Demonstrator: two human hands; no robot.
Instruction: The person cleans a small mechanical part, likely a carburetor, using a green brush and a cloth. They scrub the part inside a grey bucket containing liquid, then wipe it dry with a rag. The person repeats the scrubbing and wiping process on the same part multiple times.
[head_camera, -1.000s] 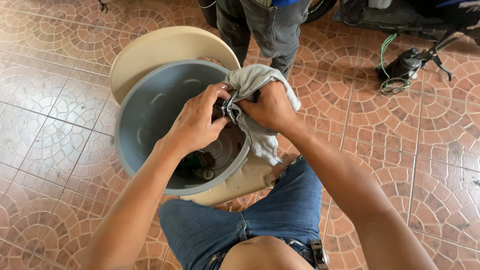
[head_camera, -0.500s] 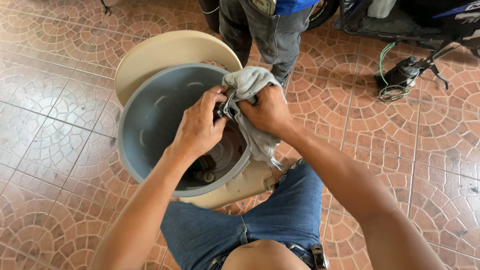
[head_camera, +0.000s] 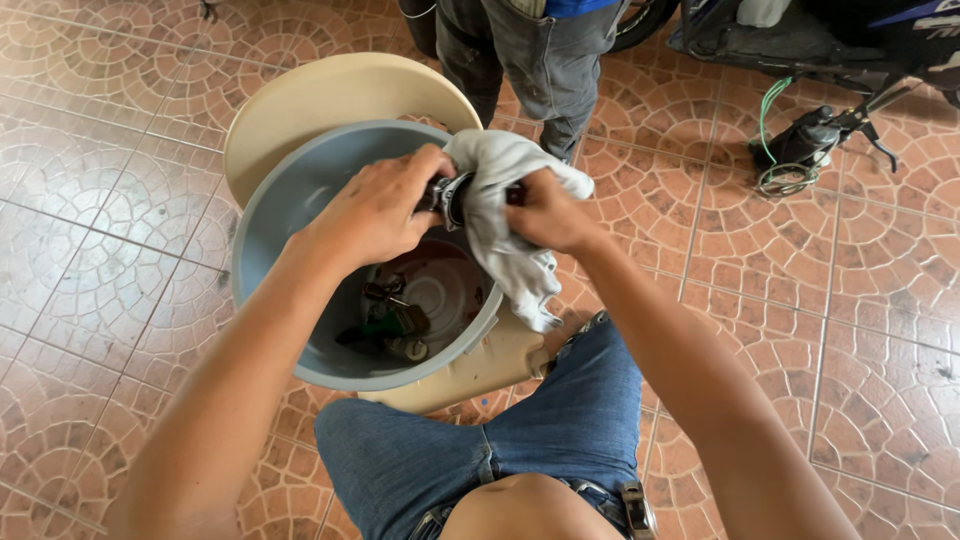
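- Two bare hands meet above a grey basin (head_camera: 270, 230), over the person's denim-clad knee (head_camera: 560, 420).
- Left hand (head_camera: 375, 210) is closed around a small dark metal part (head_camera: 447, 195), fingers curled tight over one end.
- Right hand (head_camera: 545, 212) grips a grey-white rag (head_camera: 500, 210), bunched against the part's other end; the loose tail hangs over the basin's rim.
- That part looks rigid, probably oily and slippery, best gripped through the cloth; the rag is soft and limp.
- Small dark pieces (head_camera: 390, 320) lie in reddish liquid at the basin's bottom.
- Beyond, a cream lid (head_camera: 330, 100), a standing person's legs (head_camera: 545, 60), and a motorbike (head_camera: 800, 30) on patterned tiles.
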